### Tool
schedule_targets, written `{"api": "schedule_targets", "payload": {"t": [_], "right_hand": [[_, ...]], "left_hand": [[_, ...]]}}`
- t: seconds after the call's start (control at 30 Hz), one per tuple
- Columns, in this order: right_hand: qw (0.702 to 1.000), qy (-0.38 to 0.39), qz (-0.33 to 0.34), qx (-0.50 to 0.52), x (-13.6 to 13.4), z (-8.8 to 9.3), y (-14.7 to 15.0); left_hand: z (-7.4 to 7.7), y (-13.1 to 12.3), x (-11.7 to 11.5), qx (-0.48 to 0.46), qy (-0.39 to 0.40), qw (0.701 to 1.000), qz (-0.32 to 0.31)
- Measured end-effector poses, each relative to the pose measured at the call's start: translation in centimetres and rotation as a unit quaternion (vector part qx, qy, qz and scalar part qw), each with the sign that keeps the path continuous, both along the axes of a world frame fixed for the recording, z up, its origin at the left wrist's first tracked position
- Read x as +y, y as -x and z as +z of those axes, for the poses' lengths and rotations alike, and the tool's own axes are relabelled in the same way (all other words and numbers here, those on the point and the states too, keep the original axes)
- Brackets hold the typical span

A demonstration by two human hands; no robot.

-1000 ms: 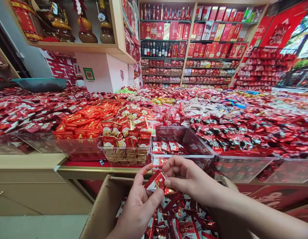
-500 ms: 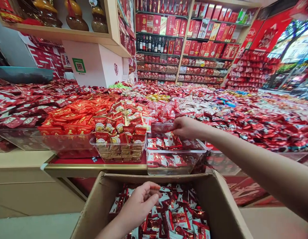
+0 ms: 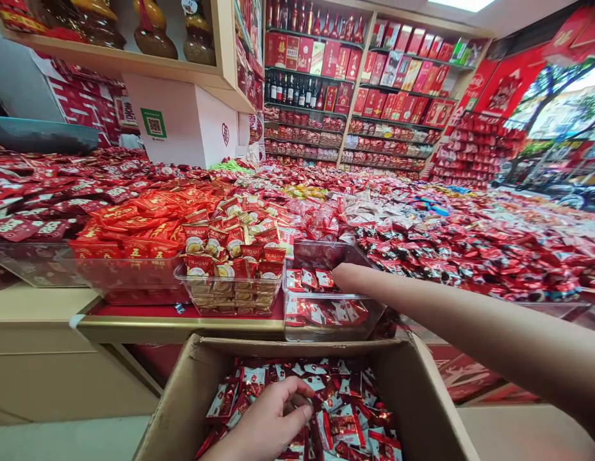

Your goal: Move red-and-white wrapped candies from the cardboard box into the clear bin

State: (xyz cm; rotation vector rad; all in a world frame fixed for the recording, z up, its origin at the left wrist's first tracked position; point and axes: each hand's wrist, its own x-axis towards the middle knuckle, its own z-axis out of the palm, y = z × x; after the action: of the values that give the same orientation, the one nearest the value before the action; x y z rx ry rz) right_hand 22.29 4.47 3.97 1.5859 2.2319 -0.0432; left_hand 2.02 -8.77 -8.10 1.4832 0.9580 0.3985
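Observation:
My left hand (image 3: 280,413) hovers inside the cardboard box (image 3: 424,397), just over a heap of small red-and-white wrapped candies (image 3: 342,426). Its fingers curve loosely, with a gap between thumb and forefinger and nothing visible in it. My right hand (image 3: 352,279) reaches down into a clear plastic bin (image 3: 297,333) on the counter beyond the box. Beside it, the same kind of packets (image 3: 309,280) stand in a neat row along the bin's front. The right fingers are turned away and hidden, so whether they hold a packet does not show.
Left of that bin stands a clear bin of durian candies (image 3: 230,259), then one of orange-red packets (image 3: 134,224). Heaps of wrapped candy (image 3: 470,250) cover the display to the right and behind. A wooden cabinet (image 3: 182,70) overhangs at upper left.
My right hand has gone lower and deeper into the clear bin; the packet it held now cannot be told apart from the row. My left hand has shifted slightly down over the candies.

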Motion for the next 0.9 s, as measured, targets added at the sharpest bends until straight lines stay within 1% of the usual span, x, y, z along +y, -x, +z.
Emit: {"api": "schedule_targets", "payload": {"t": [0.1,0.2,0.27,0.37,0.43,0.57,0.73,0.9], "right_hand": [[1.0,-0.003,-0.006,-0.026,-0.3,0.3,0.1],[0.999,0.028,0.016,-0.028,0.0,0.2,0.2],[0.995,0.089,0.016,-0.029,0.3,-0.2,0.1],[0.982,0.185,-0.023,-0.02,1.0,-1.2,-0.3],[0.974,0.221,-0.037,-0.023,1.3,-1.7,-0.7],[0.96,0.276,-0.028,-0.048,1.7,-2.1,-1.0],[0.954,0.297,-0.014,-0.048,1.5,-2.0,-0.9],[0.944,0.327,-0.019,-0.032,1.1,-2.1,-1.3]], "left_hand": [[0.0,0.0,-0.1,-0.001,0.003,1.0,-0.007],[-0.3,0.1,-0.2,0.007,-0.019,1.0,-0.006],[-0.6,0.2,-0.1,0.01,-0.017,1.0,-0.008],[-0.9,0.3,-0.1,0.019,-0.019,0.999,-0.02],[-0.8,0.4,-0.1,0.032,-0.024,0.999,-0.027],[-0.5,0.4,-0.1,0.045,-0.013,0.998,-0.034],[-0.4,0.5,-0.3,0.066,-0.027,0.997,-0.033],[-0.9,0.6,-0.3,0.076,-0.033,0.994,-0.065]]}}
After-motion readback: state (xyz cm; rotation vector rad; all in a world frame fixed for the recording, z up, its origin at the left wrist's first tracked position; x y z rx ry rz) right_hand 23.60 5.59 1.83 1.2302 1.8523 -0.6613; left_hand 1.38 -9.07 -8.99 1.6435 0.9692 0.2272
